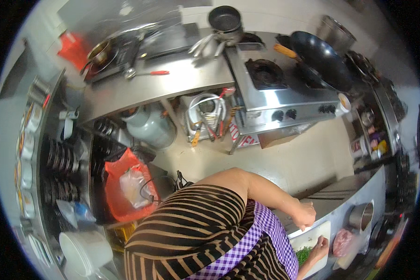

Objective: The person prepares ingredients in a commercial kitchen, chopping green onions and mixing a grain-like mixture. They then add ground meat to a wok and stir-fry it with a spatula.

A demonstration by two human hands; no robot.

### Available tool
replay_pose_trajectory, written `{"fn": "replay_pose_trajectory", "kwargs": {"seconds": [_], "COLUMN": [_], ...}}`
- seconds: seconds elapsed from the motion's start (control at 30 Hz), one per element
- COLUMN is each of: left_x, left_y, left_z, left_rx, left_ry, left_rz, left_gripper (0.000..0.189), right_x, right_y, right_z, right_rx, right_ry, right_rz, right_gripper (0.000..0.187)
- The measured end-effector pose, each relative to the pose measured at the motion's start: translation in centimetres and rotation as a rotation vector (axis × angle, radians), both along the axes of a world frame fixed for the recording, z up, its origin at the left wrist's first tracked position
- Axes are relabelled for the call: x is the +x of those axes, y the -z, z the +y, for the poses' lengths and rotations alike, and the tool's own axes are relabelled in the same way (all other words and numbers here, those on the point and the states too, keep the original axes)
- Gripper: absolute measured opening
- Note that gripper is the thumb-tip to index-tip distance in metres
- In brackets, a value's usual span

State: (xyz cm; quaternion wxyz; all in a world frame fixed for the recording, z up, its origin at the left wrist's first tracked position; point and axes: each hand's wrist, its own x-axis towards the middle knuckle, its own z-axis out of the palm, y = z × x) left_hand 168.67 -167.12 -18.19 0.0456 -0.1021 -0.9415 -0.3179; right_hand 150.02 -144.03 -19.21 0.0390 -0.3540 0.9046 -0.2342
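Note:
My left hand [304, 215] is curled into a loose fist over the upper edge of a white cutting board [322, 229]. A bright, narrow strip shows just below it; whether this is a blade or the board's edge, I cannot tell. Lower down, my right hand [320, 247] is above the board with its fingers bent together. Beside its wrist lies a heap of finely chopped green herbs [303, 254], partly covered by my arm and a purple checked apron. Raw pink meat [343, 242], seemingly in clear plastic, lies right of the board, below a round metal pot [361, 216].
Across the floor stands a steel gas stove [266, 105] with a large wok [320, 57]. Left of it, a steel counter [182, 75] carries a red-handled ladle [148, 73]. A gas cylinder [150, 126] stands underneath. An orange-red basket [113, 194] and white buckets [85, 250] are at left.

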Motion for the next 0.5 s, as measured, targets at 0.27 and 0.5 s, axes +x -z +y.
{"fn": "replay_pose_trajectory", "kwargs": {"seconds": [0.27,0.5], "left_x": [17.1,38.0], "left_y": [4.3,13.4], "left_z": [-7.9,-10.8], "left_rx": [0.049,0.187], "left_ry": [-0.423,-0.856], "left_rz": [-0.205,-0.320], "left_gripper": [0.038,0.029], "right_x": [8.2,26.0], "right_y": [3.2,2.7], "right_z": [-14.1,-28.2], "right_rx": [-0.073,0.080], "right_ry": [-0.450,-0.784], "right_rz": [-0.225,-0.318], "right_gripper": [0.028,0.024]}}
